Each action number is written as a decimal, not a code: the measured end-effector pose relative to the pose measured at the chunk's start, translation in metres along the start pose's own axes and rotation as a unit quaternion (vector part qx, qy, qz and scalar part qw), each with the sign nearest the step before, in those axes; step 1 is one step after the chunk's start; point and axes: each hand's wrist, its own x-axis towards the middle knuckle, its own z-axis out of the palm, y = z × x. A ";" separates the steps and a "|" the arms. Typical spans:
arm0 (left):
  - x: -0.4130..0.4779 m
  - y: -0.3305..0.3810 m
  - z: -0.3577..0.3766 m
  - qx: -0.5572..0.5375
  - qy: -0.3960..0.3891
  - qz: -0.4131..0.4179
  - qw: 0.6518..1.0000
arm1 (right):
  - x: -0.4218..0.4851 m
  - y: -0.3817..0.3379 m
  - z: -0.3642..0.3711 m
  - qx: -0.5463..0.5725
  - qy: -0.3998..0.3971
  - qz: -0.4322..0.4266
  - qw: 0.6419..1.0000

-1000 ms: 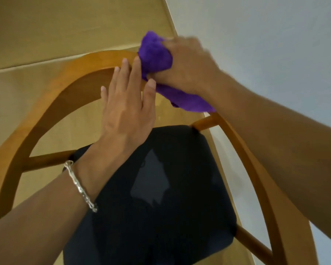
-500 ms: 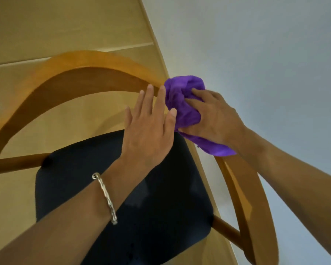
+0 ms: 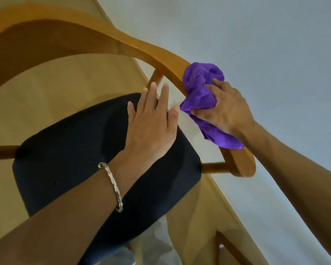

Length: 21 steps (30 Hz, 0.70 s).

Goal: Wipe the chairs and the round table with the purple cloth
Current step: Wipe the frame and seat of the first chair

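Quick status from my end. I've got the right hand (image 3: 229, 111) with fingers and thumb curled round the bunched-up purple cloth (image 3: 199, 87). It's pressing the wad onto the curved honey-brown wooden chair rail (image 3: 134, 44), a little short of the rail's rounded right end. A loose tail of cloth hangs under the palm, draped over the rail's outer edge.

The left hand (image 3: 151, 123) is flat, fingers straight and spread, holding nothing. It sits over the back right corner of the black padded seat (image 3: 75, 150), just beside the rail, and I can't tell if it's actually touching anything. There's a thin silver bracelet (image 3: 113, 186) on that wrist.

Handling-wise, the cloth is soft, light and floppy, so it should wrap the rail's curve no problem. The downside is that a loose wad can slip in the grip and that tail could snag. I'd hold it mid-bundle with the folds tucked into the palm and the thumb under the rail, so it hugs both faces. The wood looks smooth and lacquered, so it ought to glide. My guess is the chair could skid under pressure, so I'd brace it with the free hand on the rail.
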 end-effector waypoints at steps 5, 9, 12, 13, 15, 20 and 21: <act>-0.019 0.016 0.017 0.020 -0.022 0.038 0.999 | -0.057 0.015 0.004 -0.007 0.005 0.020 1.000; -0.019 0.024 0.026 0.023 -0.026 0.056 0.998 | -0.027 0.022 0.013 -0.003 0.016 0.035 0.999; -0.020 0.013 0.033 0.035 -0.026 0.048 0.998 | 0.010 0.021 0.017 0.038 0.033 0.051 0.997; -0.020 0.007 0.036 0.064 -0.031 0.049 0.996 | 0.020 0.020 0.019 0.049 0.035 0.051 0.997; -0.019 -0.003 0.044 0.122 -0.042 0.049 0.991 | 0.029 0.020 0.022 0.068 0.040 0.046 0.996; -0.022 0.024 0.059 0.028 -0.020 0.021 0.999 | -0.018 0.036 0.022 0.052 0.060 0.026 0.996; -0.024 0.034 0.062 0.014 -0.015 0.032 0.999 | -0.037 0.043 0.020 0.057 0.048 0.035 0.997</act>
